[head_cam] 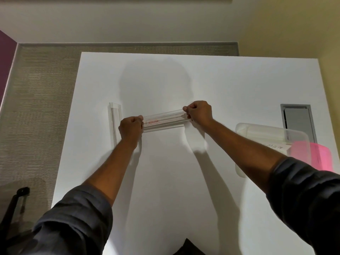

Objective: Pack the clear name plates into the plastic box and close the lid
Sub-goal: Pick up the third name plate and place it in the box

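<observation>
A long clear name plate [163, 120] with a small red label is held just above the middle of the white table [220, 85]. My left hand [131, 128] grips its left end and my right hand [199, 113] grips its right end, both with fingers closed. A second clear name plate [115, 118] lies on the table to the left, partly behind my left hand. The clear plastic box [257, 131] stands at the right, behind my right forearm, with white items inside. A pink lid [312, 155] rests beside it.
A grey rectangular cable hatch [298, 120] is set into the table at the far right. Carpet [40, 100] lies to the left of the table. A dark chair part [14, 205] shows at the lower left.
</observation>
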A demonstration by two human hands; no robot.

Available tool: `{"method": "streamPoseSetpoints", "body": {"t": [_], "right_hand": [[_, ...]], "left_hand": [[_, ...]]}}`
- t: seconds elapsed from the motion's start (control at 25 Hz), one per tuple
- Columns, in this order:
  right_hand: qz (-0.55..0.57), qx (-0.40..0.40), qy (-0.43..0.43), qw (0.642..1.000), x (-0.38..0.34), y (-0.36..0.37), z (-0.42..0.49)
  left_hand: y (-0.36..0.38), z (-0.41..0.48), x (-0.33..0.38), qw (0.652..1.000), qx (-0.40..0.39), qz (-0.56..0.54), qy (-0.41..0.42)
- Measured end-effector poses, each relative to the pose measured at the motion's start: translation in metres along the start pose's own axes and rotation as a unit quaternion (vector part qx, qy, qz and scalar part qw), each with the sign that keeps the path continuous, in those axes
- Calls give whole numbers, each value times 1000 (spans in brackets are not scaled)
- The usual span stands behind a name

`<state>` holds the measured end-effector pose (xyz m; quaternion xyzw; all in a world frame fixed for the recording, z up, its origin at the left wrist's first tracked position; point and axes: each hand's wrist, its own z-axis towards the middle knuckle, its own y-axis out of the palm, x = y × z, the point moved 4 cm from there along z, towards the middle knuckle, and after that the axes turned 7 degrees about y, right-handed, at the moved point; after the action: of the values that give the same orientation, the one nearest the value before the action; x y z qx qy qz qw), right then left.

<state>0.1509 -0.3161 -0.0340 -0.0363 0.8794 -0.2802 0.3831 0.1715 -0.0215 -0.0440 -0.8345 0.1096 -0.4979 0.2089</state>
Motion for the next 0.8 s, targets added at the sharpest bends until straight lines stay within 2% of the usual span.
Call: {"method": "streamPoseSetpoints", "body": {"t": [0.16, 0.36, 0.56, 0.8], "right_hand": [[-13, -7, -8, 1000, -12, -13, -1], [101, -58, 68, 991, -13, -28, -6], [124, -105, 144, 976, -3, -45, -8], [175, -125, 213, 953, 24, -59, -9]], "left_hand": [[-5, 1, 13, 999, -2, -9, 40], [-7, -6, 18, 997, -27, -49, 55], [-5, -19, 17, 986, -105, -118, 57], [-2, -35, 24, 974, -136, -113, 142]]}}
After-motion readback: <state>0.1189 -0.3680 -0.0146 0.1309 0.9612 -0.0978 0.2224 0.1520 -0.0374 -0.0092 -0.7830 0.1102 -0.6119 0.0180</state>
